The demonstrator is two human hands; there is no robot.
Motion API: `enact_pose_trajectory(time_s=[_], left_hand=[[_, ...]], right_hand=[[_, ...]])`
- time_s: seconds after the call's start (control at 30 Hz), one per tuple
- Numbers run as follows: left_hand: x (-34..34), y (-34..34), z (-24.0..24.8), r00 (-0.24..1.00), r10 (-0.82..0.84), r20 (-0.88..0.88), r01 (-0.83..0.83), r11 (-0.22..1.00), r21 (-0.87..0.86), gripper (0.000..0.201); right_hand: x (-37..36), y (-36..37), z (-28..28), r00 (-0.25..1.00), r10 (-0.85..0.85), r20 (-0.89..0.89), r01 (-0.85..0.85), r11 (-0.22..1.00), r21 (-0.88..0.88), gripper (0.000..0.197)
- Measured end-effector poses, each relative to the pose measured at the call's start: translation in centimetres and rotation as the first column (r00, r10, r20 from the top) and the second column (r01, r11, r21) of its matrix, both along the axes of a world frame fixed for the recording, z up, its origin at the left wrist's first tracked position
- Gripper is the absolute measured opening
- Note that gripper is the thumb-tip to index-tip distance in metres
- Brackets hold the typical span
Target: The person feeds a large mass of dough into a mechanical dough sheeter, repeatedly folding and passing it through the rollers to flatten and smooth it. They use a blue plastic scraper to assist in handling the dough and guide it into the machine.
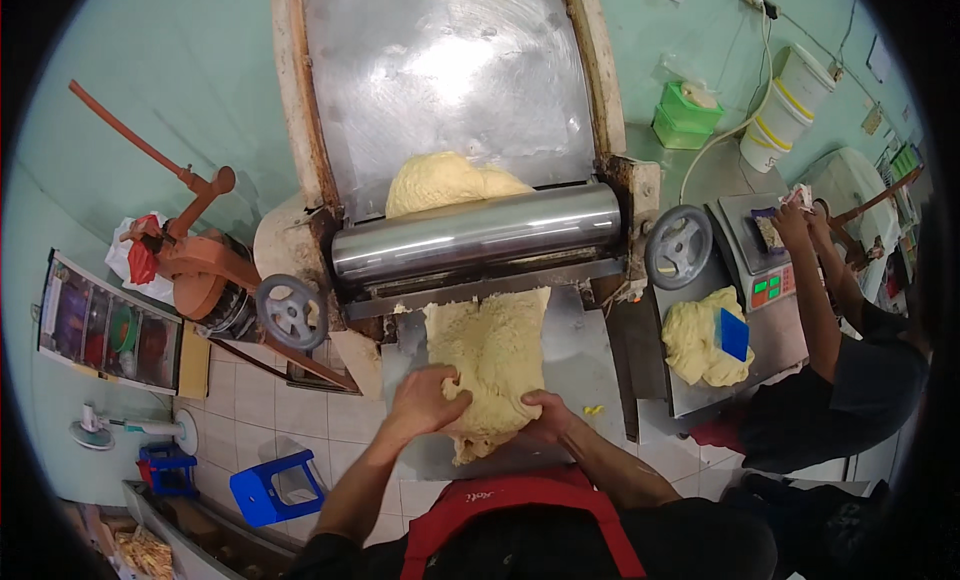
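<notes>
A thick sheet of yellow dough (487,355) hangs out from under the steel roller (480,230) of a dough sheeter and lies over the metal tray (585,400) in front of me. My left hand (430,398) grips its left edge with curled fingers. On the opposite edge, my right hand (547,417) is closed round the dough, the fingers partly hidden beneath it. The near end of the sheet is ragged and folded. Behind the roller, more dough (450,180) rests at the foot of the sloping steel plate (450,70).
Grey handwheels (292,312) (679,247) flank the roller. To the right, a dough lump with a blue scraper (733,335) sits on a steel table beside a scale (765,280), where another person's hands (795,225) work. A blue stool (277,488) stands on the floor at left.
</notes>
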State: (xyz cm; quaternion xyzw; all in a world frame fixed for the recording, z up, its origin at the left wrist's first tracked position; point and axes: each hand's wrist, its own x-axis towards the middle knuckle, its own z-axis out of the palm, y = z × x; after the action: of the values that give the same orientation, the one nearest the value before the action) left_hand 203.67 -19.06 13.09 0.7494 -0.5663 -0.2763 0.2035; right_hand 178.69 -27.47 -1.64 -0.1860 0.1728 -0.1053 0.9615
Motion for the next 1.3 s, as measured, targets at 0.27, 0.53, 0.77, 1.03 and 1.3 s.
enact_pose_trajectory(time_s=[0.27,0.53,0.77,1.03,1.3], left_hand=[[2.0,-9.8,21.4,0.908,0.063,0.414,0.301,0.590,-0.749,0.094],[5.6,-22.6,8.8,0.894,0.176,0.411,0.054,0.870,-0.489,0.095],[7.5,-27.5,9.2,0.910,0.211,0.356,-0.051,0.911,-0.410,0.063],[5.8,-26.5,7.3,0.882,0.243,0.404,-0.008,0.864,-0.504,0.041],[-1.7,-7.5,-4.9,0.983,0.125,0.130,0.013,0.671,-0.741,0.078]], right_hand=[[10.6,-7.8,19.4,0.713,-0.569,0.410,0.654,0.750,-0.098,0.085],[12.1,-7.1,17.1,0.941,-0.239,0.240,0.326,0.833,-0.447,0.080],[2.2,1.4,5.5,0.881,-0.073,-0.467,-0.165,0.878,-0.449,0.048],[-0.9,2.4,1.7,0.782,-0.226,-0.581,-0.112,0.866,-0.487,0.031],[-5.4,-1.7,-4.7,0.708,-0.307,-0.636,0.013,0.906,-0.423,0.025]])
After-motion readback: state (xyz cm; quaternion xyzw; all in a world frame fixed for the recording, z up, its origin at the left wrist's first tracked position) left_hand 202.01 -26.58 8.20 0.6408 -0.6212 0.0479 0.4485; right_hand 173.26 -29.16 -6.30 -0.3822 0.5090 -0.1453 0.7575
